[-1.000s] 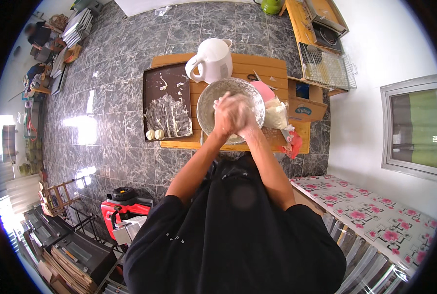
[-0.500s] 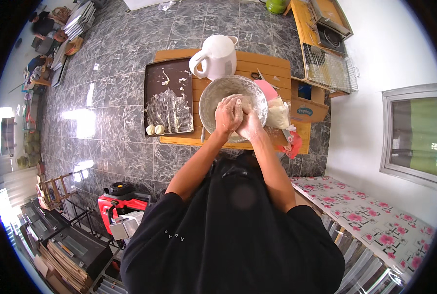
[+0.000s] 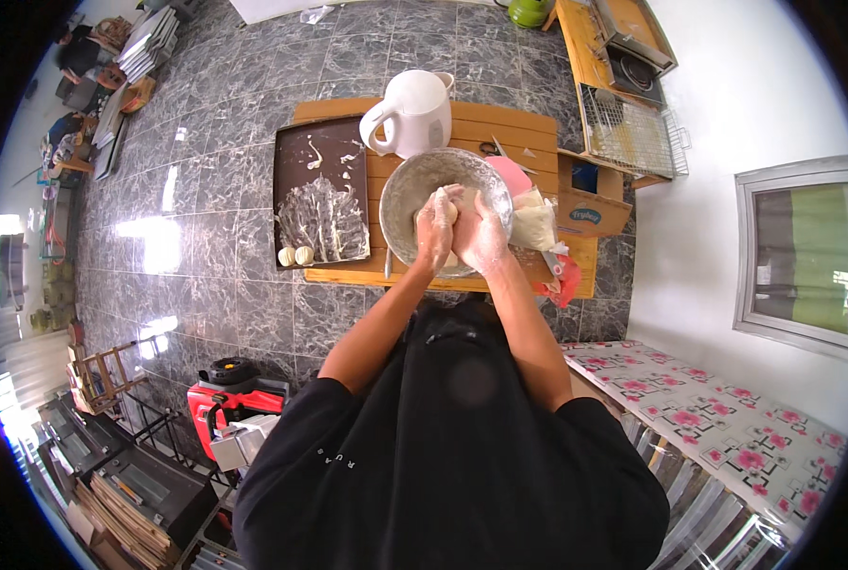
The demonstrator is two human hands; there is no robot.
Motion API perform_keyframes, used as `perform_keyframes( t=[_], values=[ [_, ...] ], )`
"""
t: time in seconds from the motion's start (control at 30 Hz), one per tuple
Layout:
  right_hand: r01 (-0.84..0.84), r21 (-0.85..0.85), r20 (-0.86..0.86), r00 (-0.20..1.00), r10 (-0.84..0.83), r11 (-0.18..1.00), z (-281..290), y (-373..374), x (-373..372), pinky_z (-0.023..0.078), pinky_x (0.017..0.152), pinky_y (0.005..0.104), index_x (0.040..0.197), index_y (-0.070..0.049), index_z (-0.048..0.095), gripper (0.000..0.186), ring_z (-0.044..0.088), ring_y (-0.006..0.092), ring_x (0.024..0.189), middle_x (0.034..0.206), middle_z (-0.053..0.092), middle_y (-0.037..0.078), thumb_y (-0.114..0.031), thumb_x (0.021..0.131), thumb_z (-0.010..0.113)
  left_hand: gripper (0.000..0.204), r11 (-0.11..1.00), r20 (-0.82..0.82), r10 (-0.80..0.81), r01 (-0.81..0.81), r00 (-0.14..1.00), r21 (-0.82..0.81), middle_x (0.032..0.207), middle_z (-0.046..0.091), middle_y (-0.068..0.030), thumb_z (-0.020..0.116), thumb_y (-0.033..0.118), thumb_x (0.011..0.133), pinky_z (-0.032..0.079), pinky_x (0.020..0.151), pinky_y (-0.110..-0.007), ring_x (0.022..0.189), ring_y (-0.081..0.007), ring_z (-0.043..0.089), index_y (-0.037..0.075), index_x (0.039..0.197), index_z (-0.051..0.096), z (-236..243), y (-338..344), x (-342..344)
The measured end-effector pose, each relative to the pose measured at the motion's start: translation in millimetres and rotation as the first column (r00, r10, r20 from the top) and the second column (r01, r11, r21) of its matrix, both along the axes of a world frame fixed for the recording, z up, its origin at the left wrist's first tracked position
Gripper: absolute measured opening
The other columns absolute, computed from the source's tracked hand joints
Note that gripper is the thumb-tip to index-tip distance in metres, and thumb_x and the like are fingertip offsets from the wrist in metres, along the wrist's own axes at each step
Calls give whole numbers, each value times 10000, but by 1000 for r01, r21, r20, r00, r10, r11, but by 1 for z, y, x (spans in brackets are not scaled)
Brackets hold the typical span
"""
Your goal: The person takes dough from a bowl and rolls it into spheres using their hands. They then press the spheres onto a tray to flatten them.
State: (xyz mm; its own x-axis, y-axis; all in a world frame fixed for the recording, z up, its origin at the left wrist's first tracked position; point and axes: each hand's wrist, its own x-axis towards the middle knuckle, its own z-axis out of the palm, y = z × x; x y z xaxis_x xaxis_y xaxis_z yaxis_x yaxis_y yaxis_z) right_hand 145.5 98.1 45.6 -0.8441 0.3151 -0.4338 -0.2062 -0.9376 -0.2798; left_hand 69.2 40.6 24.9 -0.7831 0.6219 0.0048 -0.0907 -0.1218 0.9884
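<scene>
Grasping dough between cupped left hand and cupped right hand, both over the bowl. Touching or just beyond the bowl, hard to tell which: kettle. Right of the bowl: bag. Left, on the table: smeared tray, with two pale balls in its near left corner.

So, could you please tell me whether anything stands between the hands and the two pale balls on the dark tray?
Yes: the bowl's left wall stands between the left hand, right hand and the pale balls on the tray. The white kettle stands beyond the bowl, off that line.
</scene>
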Motion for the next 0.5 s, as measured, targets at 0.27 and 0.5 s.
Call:
perform_keyframes(
  t=[0.27, 0.5],
  values=[
    [32, 475, 127, 986, -104, 879, 9, 1, 1, 166, 1160, 340, 1455, 38, 242, 771, 180, 242, 1451, 1505, 277, 192, -564, 985, 342, 267, 872, 881, -393, -198, 265, 448, 1107, 639, -143, 438, 267, 972, 415, 1026, -436, 1144, -269, 565, 44, 968, 584, -11, 0, -26],
    [-60, 724, 396, 852, -343, 687, -2, 10, 9, 459, 912, 284, 1027, -4, 639, 233, 630, 156, 1009, 1010, 680, 93, -223, 956, 600, 235, 910, 880, -385, -43, 278, 412, 1022, 602, -103, 451, 266, 977, 461, 954, -408, 1023, -228, 582, 63, 955, 567, -20, -2, -34]
  ],
)
